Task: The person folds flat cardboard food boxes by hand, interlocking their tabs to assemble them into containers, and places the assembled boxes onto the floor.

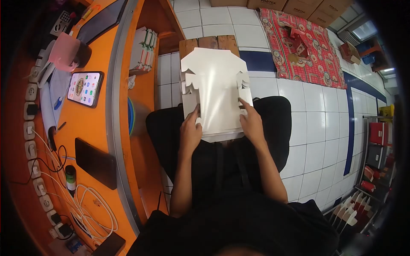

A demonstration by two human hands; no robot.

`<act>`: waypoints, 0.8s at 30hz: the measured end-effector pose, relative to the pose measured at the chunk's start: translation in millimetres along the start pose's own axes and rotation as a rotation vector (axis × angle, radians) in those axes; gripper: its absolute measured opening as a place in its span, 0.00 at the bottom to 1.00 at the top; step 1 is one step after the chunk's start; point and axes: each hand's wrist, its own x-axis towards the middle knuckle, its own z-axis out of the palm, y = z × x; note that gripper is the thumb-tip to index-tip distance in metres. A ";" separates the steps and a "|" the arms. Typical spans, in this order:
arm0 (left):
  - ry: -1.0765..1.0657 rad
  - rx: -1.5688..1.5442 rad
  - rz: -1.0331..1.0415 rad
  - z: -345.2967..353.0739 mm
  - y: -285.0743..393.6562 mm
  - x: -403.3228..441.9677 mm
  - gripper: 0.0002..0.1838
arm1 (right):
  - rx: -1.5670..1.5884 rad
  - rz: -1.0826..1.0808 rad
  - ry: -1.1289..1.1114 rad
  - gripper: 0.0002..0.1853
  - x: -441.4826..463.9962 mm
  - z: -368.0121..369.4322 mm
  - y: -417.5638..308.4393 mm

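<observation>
A white die-cut cardboard box blank [220, 91] lies in front of me with slotted, notched flaps along both sides. More white sheets show under its edges, as a stack on a wooden stool [208, 42]. My left hand [191, 130] grips the near left side, its index finger along the side flap and the thumb bent inward. On the opposite side my right hand [252, 123] grips the blank, index finger pressed at the right flap and the other fingers curled. The side flaps stand slightly raised near both hands.
On the left, an orange counter [102, 55] carries a lit phone [85, 88], a black tablet-like slab [96, 163], cables and a pink cup [66, 51]. Folded cartons [144, 50] sit on its shelf. A red patterned mat [305, 55] covers tiles; a rack [371, 149] stands right.
</observation>
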 end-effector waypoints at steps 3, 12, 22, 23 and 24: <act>-0.126 0.361 -0.070 6.7 2.3 -4.2 0.37 | -0.301 0.019 -0.112 0.31 -6.3 14.5 5.0; -0.366 0.757 -0.227 19.0 25.2 14.7 0.36 | -0.568 -0.078 -0.136 0.32 -4.9 28.2 18.1; -0.166 -0.034 -0.201 74.1 52.2 64.3 0.15 | -0.446 -0.062 -0.114 0.33 -8.8 10.0 22.9; -0.162 -0.042 -0.189 83.0 45.1 71.0 0.15 | -0.426 -0.054 -0.108 0.34 -9.7 6.9 23.0; -0.277 -0.223 -0.271 94.4 35.4 77.7 0.14 | -0.436 -0.056 -0.097 0.34 -9.8 0.7 18.0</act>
